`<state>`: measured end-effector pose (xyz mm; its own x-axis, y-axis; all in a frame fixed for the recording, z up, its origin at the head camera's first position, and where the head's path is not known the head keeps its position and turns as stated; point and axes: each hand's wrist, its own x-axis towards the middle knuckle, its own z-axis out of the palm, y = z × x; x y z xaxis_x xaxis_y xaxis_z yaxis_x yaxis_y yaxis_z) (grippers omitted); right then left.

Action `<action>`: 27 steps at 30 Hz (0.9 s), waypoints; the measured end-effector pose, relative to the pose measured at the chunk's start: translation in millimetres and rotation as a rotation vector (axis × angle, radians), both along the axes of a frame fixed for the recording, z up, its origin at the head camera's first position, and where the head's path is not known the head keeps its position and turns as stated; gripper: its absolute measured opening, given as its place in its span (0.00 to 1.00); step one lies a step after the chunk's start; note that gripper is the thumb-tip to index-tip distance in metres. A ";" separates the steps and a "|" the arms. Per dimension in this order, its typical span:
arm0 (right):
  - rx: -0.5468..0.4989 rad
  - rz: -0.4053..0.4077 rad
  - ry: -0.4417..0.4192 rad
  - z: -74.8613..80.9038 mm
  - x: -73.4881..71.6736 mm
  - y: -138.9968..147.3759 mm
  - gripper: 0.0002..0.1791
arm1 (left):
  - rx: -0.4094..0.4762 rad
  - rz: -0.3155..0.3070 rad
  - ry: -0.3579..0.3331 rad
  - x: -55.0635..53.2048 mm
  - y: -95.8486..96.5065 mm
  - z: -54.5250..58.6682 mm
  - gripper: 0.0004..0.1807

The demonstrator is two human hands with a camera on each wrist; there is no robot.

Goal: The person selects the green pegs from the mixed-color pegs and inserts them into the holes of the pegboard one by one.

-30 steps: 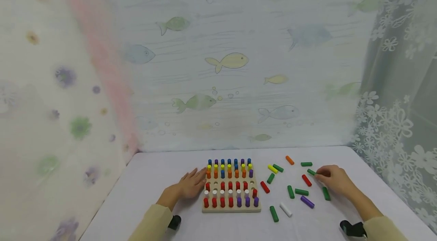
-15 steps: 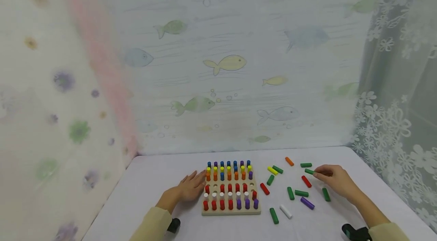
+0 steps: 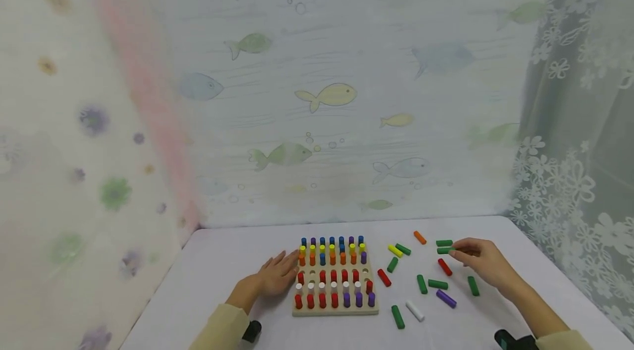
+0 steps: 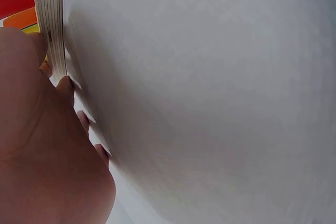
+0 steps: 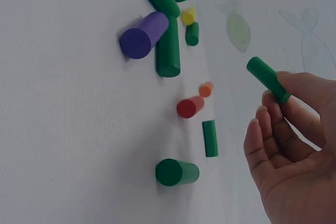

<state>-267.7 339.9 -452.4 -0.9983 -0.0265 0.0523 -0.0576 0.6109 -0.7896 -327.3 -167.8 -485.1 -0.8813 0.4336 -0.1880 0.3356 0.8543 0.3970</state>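
Note:
Between thumb and fingertips my right hand [image 3: 482,262] pinches a green peg [image 5: 266,78], raised over the right side of the table. The left hand [image 3: 278,273] lies with its fingers extended against the left edge of a wooden pegboard [image 3: 337,312]. Rows of coloured pegs stand upright in that board: blue and purple at the back, then yellow, orange, red and white, with red and purple pegs [image 3: 359,299] in front. A few holes show bare in the red row. In the left wrist view, the thumb and fingers touch the board's layered side [image 4: 50,24].
Loose pegs lie scattered right of the board: several green ones [image 3: 398,317], red [image 3: 444,267], purple [image 3: 446,299], white [image 3: 415,311], yellow [image 3: 395,250] and orange [image 3: 420,237]. A white cloth [image 3: 208,262] covers the table; a fish-patterned curtain [image 3: 337,163] hangs behind it.
My right hand has shifted slightly left with the green peg, which now lies more level in the head view. The left hand stays at the board.

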 end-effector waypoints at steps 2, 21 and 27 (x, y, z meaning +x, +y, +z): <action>-0.008 -0.003 -0.004 0.8 -0.3 -2.4 0.24 | -0.003 0.003 -0.007 0.2 0.7 1.1 0.34; -0.109 0.075 0.001 15.5 6.2 -38.9 0.21 | -0.036 0.028 -0.047 -4.2 1.0 2.5 0.34; -0.086 0.109 0.028 21.4 6.1 -52.9 0.18 | -0.041 0.030 -0.042 -6.2 0.5 -0.7 0.35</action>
